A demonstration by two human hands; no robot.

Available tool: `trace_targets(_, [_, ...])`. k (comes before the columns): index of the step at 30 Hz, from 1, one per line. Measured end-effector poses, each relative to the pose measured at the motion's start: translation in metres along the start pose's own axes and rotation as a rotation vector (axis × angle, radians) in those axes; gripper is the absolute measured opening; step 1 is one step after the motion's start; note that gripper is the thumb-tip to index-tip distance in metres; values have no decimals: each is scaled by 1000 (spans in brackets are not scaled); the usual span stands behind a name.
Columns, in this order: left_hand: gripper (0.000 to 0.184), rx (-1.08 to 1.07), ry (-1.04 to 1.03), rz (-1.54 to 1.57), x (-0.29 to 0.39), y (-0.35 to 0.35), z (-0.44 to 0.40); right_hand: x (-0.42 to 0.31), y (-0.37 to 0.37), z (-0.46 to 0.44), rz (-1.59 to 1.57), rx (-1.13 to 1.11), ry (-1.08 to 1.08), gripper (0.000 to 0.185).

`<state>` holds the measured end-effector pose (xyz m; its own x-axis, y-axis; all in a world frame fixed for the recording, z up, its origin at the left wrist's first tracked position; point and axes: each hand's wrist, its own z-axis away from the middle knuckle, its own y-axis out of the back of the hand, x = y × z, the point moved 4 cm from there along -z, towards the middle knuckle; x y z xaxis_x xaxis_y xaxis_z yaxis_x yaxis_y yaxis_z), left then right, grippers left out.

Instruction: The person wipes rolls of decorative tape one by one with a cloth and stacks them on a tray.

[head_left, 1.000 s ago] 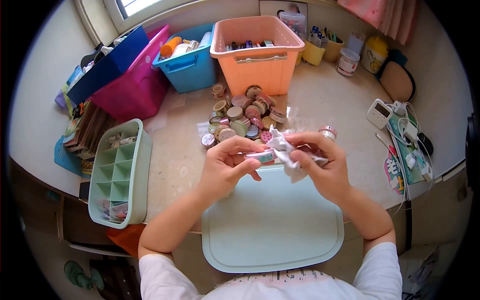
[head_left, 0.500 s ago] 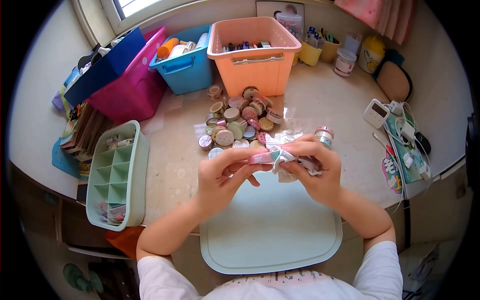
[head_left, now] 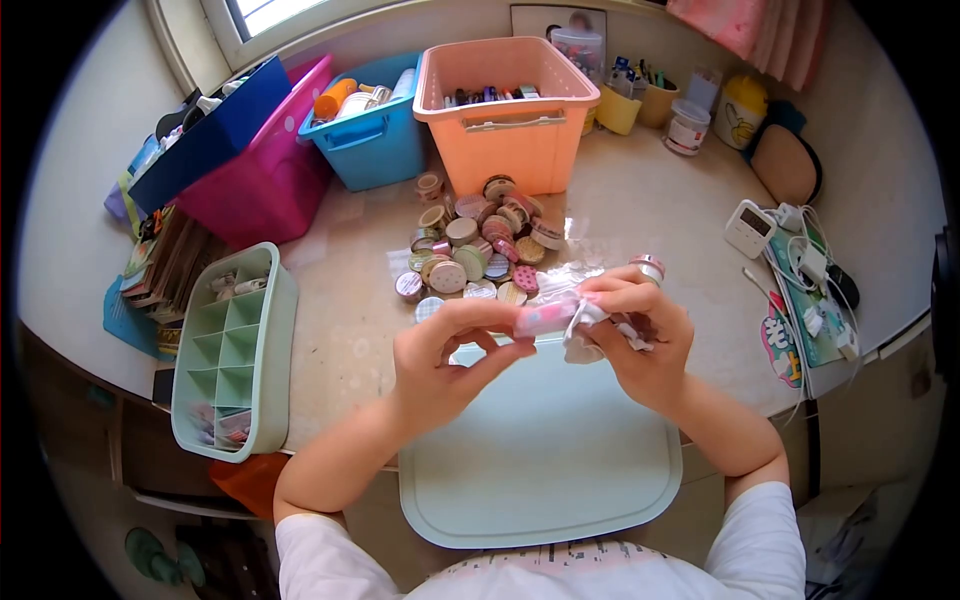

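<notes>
My left hand (head_left: pixel 450 355) pinches one edge of a pink roll of washi tape (head_left: pixel 543 318) between thumb and fingertips. In my right hand (head_left: pixel 640 335) a crumpled white tissue (head_left: pixel 590 335) is pressed against the roll's other side; the right fingers partly hide it. Beyond the hands lies a heap of washi tape rolls (head_left: pixel 465 235) in many patterns. A short stack of rolls (head_left: pixel 650 267) stands just past my right hand, partly covered by it. Below my hands is a pale green lid (head_left: pixel 540 450) at the table's front edge.
A pale green divided box (head_left: pixel 283 350) stands at left, a few compartments filled. Behind are magenta (head_left: pixel 250 190), blue (head_left: pixel 375 150) and orange (head_left: pixel 520 150) bins. On the right lie white cables (head_left: pixel 800 250) and a small white clock-like device (head_left: pixel 750 228).
The pink roll has been turned and now shows more of its side. My left fingers have shifted to its edge, and my right hand with the tissue has moved slightly.
</notes>
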<state>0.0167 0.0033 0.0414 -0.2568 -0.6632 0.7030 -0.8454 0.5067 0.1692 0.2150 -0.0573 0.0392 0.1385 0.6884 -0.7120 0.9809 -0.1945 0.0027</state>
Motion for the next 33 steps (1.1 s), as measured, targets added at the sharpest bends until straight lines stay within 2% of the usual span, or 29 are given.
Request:
trace_targets(2, [32, -7, 77, 7, -10, 5, 5, 0, 0, -3, 73, -66, 75, 25])
trace_targets(4, [30, -12, -87, -138, -10, 8, 2, -3, -2, -4, 193, -119, 205, 26])
trace_targets(8, [30, -29, -199, -290, 3, 12, -7, -8, -7, -7, 248, -204, 239, 26])
trace_targets(10, [34, -104, -281, -416, 7, 10, -7, -5, -10, -4, 229, -246, 202, 27])
trace_targets(14, [30, -53, -212, -455, 17, 6, -14, 3, -8, 1, 107, -205, 60, 26])
trace_targets(16, [28, 49, 165, -79, 8, 5, -12, 4, -4, 2, 41, -111, 16, 25])
trace_targets(18, [26, 104, 163, 38, -8, 8, -3, 6, -4, 1, 29, -124, -18, 24])
trace_targets(21, [23, 71, -26, -36, -8, 11, -2, 9, -4, 0, 38, -111, -34, 25])
trace_targets(23, [23, 6, -95, -149, 0, 14, -11, 3, -6, -3, 189, -186, 165, 27])
trace_targets(26, [21, -158, -210, -324, 12, 5, -10, -10, -17, -4, 245, -277, 246, 28])
trace_targets(29, [25, -98, -187, -292, 6, 2, -4, -3, -16, 0, 230, -242, 123, 29])
trace_targets(30, [27, -81, -116, -260, 4, 2, -4, -1, -15, 0, 227, -227, 71, 30])
trace_targets(31, [30, -65, -45, -228, 2, 3, -3, -1, -15, -1, 224, -227, 71, 30])
trace_targets(33, [34, -20, -74, -168, -6, 5, 1, -3, -16, -3, 241, -257, 98, 30])
